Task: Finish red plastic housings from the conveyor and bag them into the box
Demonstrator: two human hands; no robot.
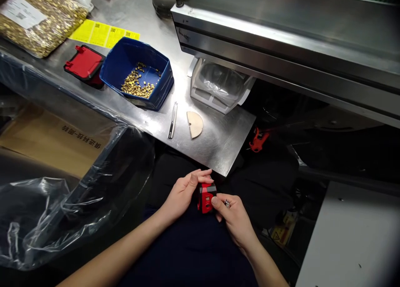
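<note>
Above my lap, a small red and black plastic part (206, 199) sits between my two hands. My left hand (184, 191) is closed at its far left side, with the fingers reaching across its upper end. The thumb and fingers of my right hand (233, 212) pinch its right side; a ring shows on one finger. The part's underside is hidden. Beyond my hands, on the metal table (218, 149), lie a utility knife (173, 120) and a pale half-round disc (195, 124) with a small notch.
A blue bin (162, 87) contains small brass pieces. Left of it are a red and black part (84, 63), yellow labels (101, 33) and a bag of brass pieces (46, 18). A white bin (215, 101) holds clear plastic under a metal beam (265, 60). A plastic-lined box (56, 141) stands left.
</note>
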